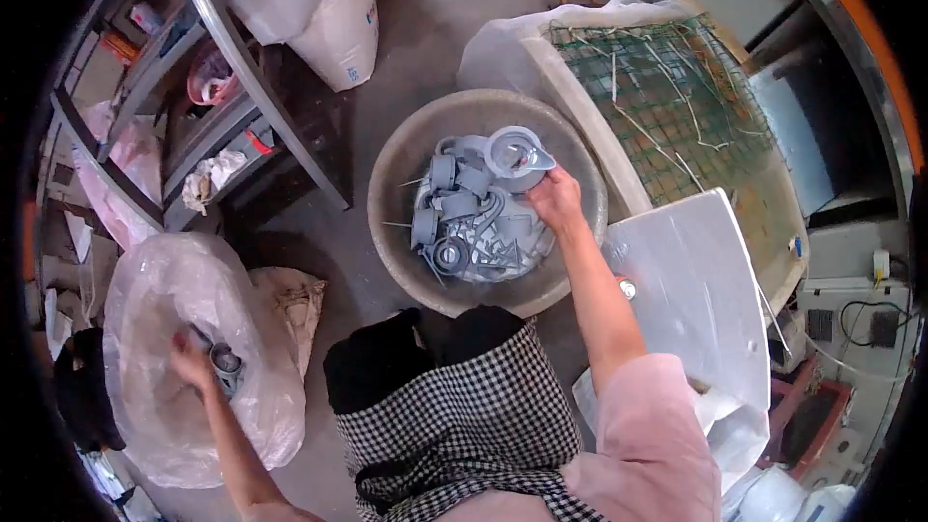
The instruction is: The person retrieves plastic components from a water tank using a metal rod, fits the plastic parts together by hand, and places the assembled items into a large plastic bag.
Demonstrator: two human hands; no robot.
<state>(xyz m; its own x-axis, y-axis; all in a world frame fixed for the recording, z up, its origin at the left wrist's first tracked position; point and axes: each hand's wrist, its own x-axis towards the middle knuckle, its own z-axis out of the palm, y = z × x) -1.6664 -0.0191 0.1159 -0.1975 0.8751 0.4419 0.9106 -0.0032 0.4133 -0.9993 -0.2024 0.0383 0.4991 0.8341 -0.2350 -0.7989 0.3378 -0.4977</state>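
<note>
My right hand [556, 199] is closed on the rim of a grey plastic jug-shaped part [504, 170] with a pointed spout, held above a wide round tub [389, 246]. Below it in the tub lie several grey plastic ring-like parts [443, 172] and thin grey scraps [493, 249]. On the left, my left hand [193, 362] is inside a large clear plastic bag [155, 275]. Motion blurs its fingers, so whether it grips anything cannot be made out. Beside it in the bag rests a grey ring-like part [226, 365].
A water-filled tank [633, 184] covered with green netting stands at the right. A white board [691, 280] leans below it. Metal shelving [261, 77] rises at the left, with full white sacks [333, 29] behind it. A brown sack [290, 304] lies by the bag.
</note>
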